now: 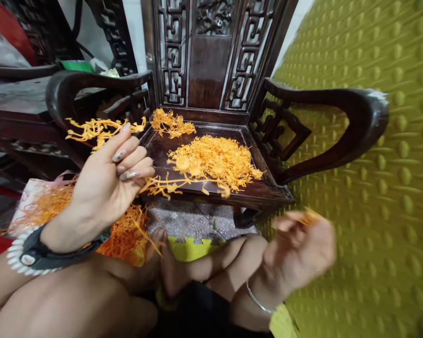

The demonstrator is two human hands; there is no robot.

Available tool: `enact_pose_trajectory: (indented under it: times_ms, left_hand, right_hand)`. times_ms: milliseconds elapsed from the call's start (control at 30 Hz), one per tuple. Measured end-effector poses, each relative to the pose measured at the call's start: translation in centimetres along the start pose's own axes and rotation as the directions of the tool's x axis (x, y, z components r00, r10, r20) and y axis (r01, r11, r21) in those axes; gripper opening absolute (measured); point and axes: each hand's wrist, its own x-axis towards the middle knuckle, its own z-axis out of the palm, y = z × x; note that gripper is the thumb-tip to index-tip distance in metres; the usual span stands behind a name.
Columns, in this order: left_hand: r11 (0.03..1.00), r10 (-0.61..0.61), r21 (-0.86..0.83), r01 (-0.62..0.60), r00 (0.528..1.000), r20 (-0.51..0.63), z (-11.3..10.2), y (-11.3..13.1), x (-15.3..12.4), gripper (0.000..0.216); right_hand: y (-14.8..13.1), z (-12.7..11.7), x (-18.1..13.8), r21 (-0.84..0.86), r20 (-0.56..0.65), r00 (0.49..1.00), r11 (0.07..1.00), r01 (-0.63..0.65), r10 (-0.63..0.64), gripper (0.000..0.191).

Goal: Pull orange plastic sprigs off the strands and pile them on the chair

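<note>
Orange pieces (213, 159) are lying heaped on the chair (209, 70), seemingly done, while the left hand (109, 180) is pinching sprigs (98, 129) apparently left and the right hand (303, 253) a scrap (310, 217).

- A dark wooden armchair (208, 75) with a carved back (a pale patch marks its right armrest's end)
- A bumpy olive-yellow sheet (391, 220) beside that armrest
- Grey speckled floor (193, 217) below the chair
- A yellow mat (185, 250) with a jigsaw edge
- A wooden table (17, 96), far left
- A green item (76, 65) beyond the left armrest
</note>
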Motion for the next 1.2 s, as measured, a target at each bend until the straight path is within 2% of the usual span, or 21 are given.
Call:
enact_pose_trajectory:
  times_ms: [67,133,200,233,300,367,433,467,533,600,667,767,833,900,1000,1033,1100,1133,1200]
  left_hand:
    - [1.0,-0.012,-0.017,0.012,1.0,-0.002,-0.3,-0.2,0.1,0.046]
    - [1.0,-0.01,-0.027,0.01,1.0,-0.015,-0.7,0.0,0.2,0.045]
    - [1.0,0.009,-0.018,-0.009,1.0,-0.023,-1.0,0.3,0.2,0.044]
    - [1.0,0.026,-0.007,-0.026,0.999,-0.021,-1.2,0.4,0.2,0.044]
    - [0.997,0.076,0.008,-0.076,0.997,-0.002,-1.3,0.8,0.0,0.044]
    - [0.992,0.124,0.019,-0.124,0.992,0.024,-1.3,1.0,-0.2,0.045]
    - [0.989,0.139,0.038,-0.14,0.99,0.033,-1.1,1.1,-0.4,0.045]
    - [0.989,0.138,0.049,-0.139,0.99,0.031,-1.0,1.1,-0.5,0.045]
    - [0.989,0.13,0.062,-0.131,0.991,0.024,-0.9,1.1,-0.7,0.046]
    - [0.991,0.124,0.056,-0.125,0.992,0.021,-0.9,1.1,-0.6,0.046]
    - [0.994,0.103,0.033,-0.104,0.994,0.026,-1.1,0.9,-0.5,0.046]
    - [0.998,0.053,-0.019,-0.052,0.998,0.023,-1.5,0.7,-0.1,0.046]
    - [0.998,0.03,-0.049,-0.029,0.999,0.023,-1.7,0.6,0.0,0.046]
    - [0.998,0.019,-0.067,-0.017,1.0,0.023,-1.8,0.5,0.1,0.046]
    - [0.998,0.026,-0.066,-0.025,0.999,0.019,-1.8,0.6,0.0,0.046]
    - [0.998,0.03,-0.062,-0.029,0.999,0.016,-1.8,0.6,-0.1,0.046]
    - [0.998,0.035,-0.062,-0.034,0.999,0.014,-1.8,0.6,-0.1,0.046]
    - [0.997,0.036,-0.064,-0.035,0.999,0.014,-1.7,0.6,-0.1,0.047]
    - [0.997,0.038,-0.072,-0.037,0.999,0.018,-1.7,0.6,-0.1,0.047]
  right_hand:
    - [3.1,2.7,-1.1,0.063,0.052,0.993,0.992,-0.108,0.105,0.014]
    - [5.1,4.0,-1.7,0.059,0.125,0.977,0.982,-0.179,0.17,0.013]
    - [6.1,4.6,-1.8,-0.004,0.185,0.969,0.987,-0.163,0.161,0.014]
    - [6.6,5.0,-1.7,-0.061,0.225,0.966,0.991,-0.119,0.129,0.016]
    - [7.6,6.3,-1.1,-0.237,0.349,0.937,0.967,0.091,-0.003,0.018]
    - [9.1,8.4,-0.5,-0.407,0.522,0.842,0.827,0.387,-0.137,0.016]
    - [11.2,10.8,0.2,-0.472,0.682,0.71,0.635,0.611,-0.176,0.013]
    - [12.3,12.0,0.5,-0.48,0.736,0.657,0.56,0.675,-0.161,0.014]
    - [14.4,13.8,0.8,-0.489,0.802,0.59,0.457,0.743,-0.1,0.018]
    - [16.1,14.9,1.0,-0.509,0.826,0.563,0.389,0.768,-0.031,0.021]
    - [17.1,15.3,1.0,-0.518,0.829,0.559,0.366,0.773,-0.006,0.024]
    - [17.7,14.9,0.9,-0.495,0.827,0.559,0.396,0.773,-0.059,0.027]
    - [17.7,14.5,1.0,-0.483,0.816,0.569,0.423,0.766,-0.099,0.022]
    - [17.6,14.1,1.2,-0.485,0.809,0.58,0.444,0.753,-0.099,0.016]
    - [16.6,13.5,1.6,-0.46,0.818,0.569,0.497,0.736,-0.086,0.021]
    - [16.0,13.3,1.7,-0.436,0.815,0.571,0.541,0.719,-0.102,0.023]
    - [14.3,12.6,1.8,-0.364,0.782,0.607,0.689,0.627,-0.139,0.024]
    - [13.3,12.2,1.7,-0.314,0.758,0.639,0.785,0.534,-0.131,0.026]
    - [11.2,11.3,1.1,-0.197,0.719,0.695,0.949,0.244,-0.029,0.04]
